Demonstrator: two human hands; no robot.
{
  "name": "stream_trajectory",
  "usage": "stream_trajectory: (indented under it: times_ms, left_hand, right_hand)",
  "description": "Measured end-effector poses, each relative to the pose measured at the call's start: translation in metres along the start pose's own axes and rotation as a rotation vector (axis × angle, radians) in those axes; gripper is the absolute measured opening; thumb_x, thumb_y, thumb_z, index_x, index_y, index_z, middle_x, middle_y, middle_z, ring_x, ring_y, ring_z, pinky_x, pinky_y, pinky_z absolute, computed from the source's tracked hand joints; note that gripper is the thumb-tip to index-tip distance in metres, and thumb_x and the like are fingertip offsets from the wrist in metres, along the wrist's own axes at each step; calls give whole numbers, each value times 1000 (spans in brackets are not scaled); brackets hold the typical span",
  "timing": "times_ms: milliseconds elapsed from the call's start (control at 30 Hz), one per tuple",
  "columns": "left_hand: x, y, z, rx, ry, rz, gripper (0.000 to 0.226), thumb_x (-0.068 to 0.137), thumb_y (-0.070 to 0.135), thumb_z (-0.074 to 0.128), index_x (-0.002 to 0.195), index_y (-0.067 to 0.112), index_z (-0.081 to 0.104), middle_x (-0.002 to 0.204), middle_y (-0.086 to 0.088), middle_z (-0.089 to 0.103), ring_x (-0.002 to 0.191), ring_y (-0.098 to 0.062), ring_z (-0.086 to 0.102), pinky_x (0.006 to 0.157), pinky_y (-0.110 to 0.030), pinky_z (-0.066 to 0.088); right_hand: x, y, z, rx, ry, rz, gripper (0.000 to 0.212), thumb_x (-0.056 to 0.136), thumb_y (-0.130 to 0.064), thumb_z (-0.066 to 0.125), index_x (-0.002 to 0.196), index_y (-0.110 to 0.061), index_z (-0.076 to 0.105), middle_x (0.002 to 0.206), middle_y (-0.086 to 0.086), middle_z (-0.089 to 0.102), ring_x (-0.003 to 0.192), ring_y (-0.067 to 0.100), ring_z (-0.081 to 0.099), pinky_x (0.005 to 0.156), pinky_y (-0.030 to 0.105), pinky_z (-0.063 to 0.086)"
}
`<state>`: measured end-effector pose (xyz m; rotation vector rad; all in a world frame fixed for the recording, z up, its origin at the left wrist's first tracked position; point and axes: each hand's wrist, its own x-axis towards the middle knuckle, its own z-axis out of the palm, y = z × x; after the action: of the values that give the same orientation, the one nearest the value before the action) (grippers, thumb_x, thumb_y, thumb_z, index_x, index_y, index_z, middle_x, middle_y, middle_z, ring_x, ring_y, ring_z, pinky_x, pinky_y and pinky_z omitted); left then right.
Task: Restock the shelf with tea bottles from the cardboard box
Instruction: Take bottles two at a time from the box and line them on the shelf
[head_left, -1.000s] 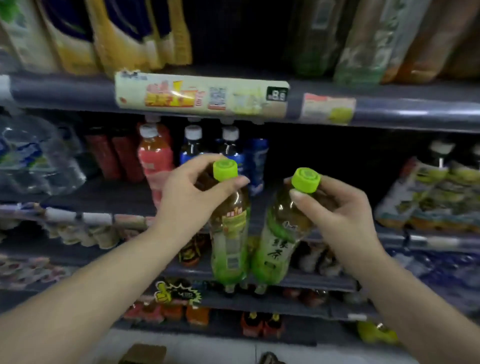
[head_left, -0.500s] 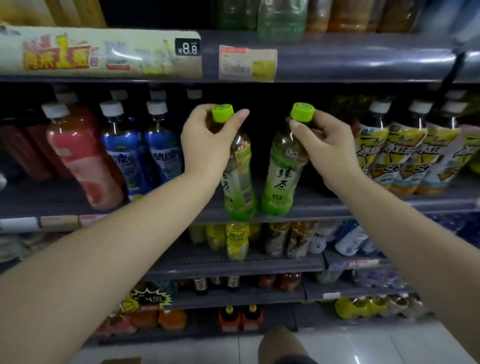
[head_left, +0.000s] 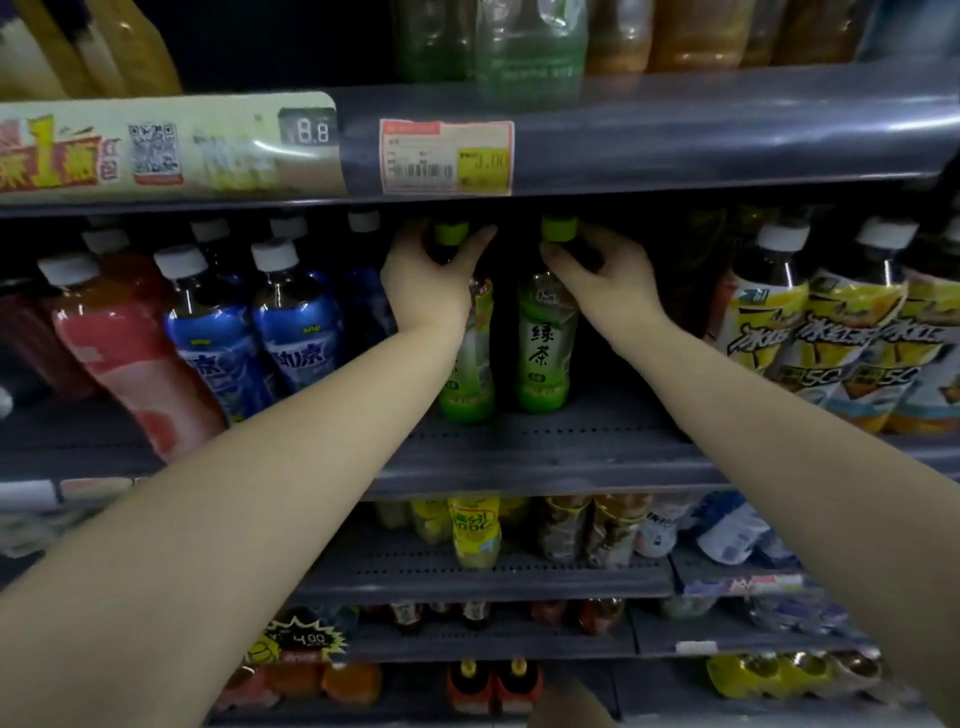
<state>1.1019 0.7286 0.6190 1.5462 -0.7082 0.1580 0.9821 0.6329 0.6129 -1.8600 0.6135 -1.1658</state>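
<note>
Two green tea bottles with lime-green caps stand side by side on the grey shelf, in the gap between the blue and the yellow drinks. My left hand grips the neck of the left tea bottle. My right hand grips the neck of the right tea bottle, whose label faces me. Both bottle bases rest on or just above the shelf board. The cardboard box is out of view.
Blue-labelled bottles and a pink drink stand to the left, yellow-labelled bottles to the right. The upper shelf edge with price tags hangs just above the caps. Lower shelves hold several more drinks.
Both hands have carried the two bottles up and forward into the shelf gap, down to the shelf board. The view has moved closer to the shelf.
</note>
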Motion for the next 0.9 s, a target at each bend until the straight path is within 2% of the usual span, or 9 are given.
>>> stream_trajectory:
  times_ms: [67,167,233,333,400,533,633,733,900]
  left_hand:
    - [2,-1,3,-25,-32,-27,48,79,40,71,117,12,60,114,-2,67,106,-14,60,85,-19,45]
    - [-1,-5,-7,13,-173,11,47,87,38,61,128,18,51,123,3,61,113,-10,54,89,-17,41]
    - [-7,-13,-19,45,-354,33,52,88,36,60,135,23,42,125,10,54,117,-5,51,91,-13,40]
    - [-14,-37,-39,57,-556,17,84,81,30,71,147,29,19,138,16,40,127,-1,41,104,-17,34]
    - [-19,-54,-45,71,-561,-11,99,76,26,76,149,32,9,145,11,37,133,-7,39,108,-25,35]
    - [-38,-74,-38,139,-506,-134,78,80,25,73,143,20,29,136,3,48,127,-15,45,100,-26,37]
    - [-46,-82,-30,171,-435,-94,78,77,24,75,142,21,32,137,-3,52,124,-18,49,103,-31,41]
    - [-44,-86,-22,166,-363,-64,77,74,25,77,139,20,36,133,-4,55,121,-21,54,101,-38,46]
    - [-37,-86,1,161,-295,-105,72,81,19,71,143,20,33,138,-4,52,125,-20,49,103,-30,40]
  right_hand:
    - [3,2,3,22,-15,41,25,87,-28,64,110,-18,64,92,-6,64,74,-9,61,68,9,48]
    - [0,4,4,32,-112,102,42,87,-36,61,126,-23,55,115,-9,58,109,5,56,92,22,46]
    - [-9,4,1,-25,-215,88,56,85,-38,65,135,-26,43,120,-14,52,112,2,50,90,15,41]
    - [-22,10,1,-80,-218,70,97,73,-32,78,146,-23,14,134,-11,41,121,1,40,95,15,34]
    - [-28,17,5,-123,-150,127,109,70,-30,81,146,-19,4,141,-3,35,123,3,34,97,18,31]
    - [-45,39,8,-179,-127,186,94,70,-32,80,140,-24,18,134,-1,44,119,11,45,92,23,38]
    - [-55,54,13,-222,-59,212,86,72,-30,80,139,-21,27,133,2,49,120,17,48,89,25,40]
    - [-57,63,22,-230,-75,215,76,74,-24,78,136,-15,35,130,4,54,119,20,51,87,24,41]
    - [-45,69,35,-215,-100,174,66,79,-20,73,135,-13,40,130,5,56,117,12,49,88,21,38]
